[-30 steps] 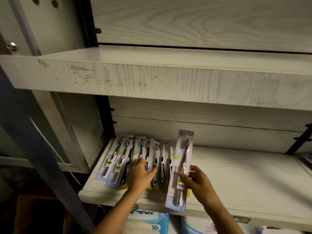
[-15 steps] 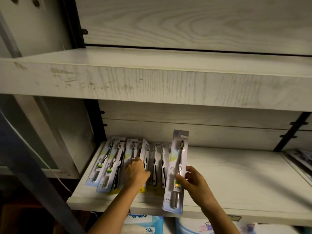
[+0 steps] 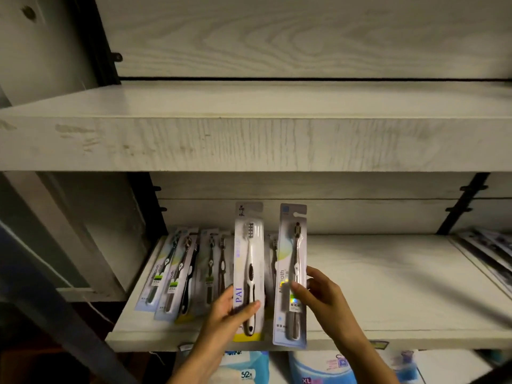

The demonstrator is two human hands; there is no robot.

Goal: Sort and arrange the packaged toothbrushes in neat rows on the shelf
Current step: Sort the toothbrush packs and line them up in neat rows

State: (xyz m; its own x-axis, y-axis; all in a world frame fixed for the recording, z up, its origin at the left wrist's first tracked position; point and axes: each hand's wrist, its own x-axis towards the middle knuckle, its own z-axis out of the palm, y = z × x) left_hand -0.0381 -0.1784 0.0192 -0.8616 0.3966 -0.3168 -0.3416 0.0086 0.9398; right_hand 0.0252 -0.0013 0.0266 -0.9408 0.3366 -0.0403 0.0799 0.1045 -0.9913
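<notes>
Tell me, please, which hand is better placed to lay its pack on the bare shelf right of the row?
Probably the right hand: its blue-carded pack hangs beside the bare shelf, while the left hand holds its white-brush pack over the row.

white-and-black toothbrush pack [image 3: 248,273] (yellow foot), pale blue pack [image 3: 292,245], grey woodgrain shelf [image 3: 388,286]

The left hand [image 3: 225,311] holds up a white toothbrush in a clear pack with a yellow bottom [image 3: 248,261]. The right hand [image 3: 321,297] holds a dark toothbrush in a pale blue pack [image 3: 292,253] just beside it. Behind them, more toothbrush packs [image 3: 180,273] lie side by side on the white wooden shelf [image 3: 388,286].
</notes>
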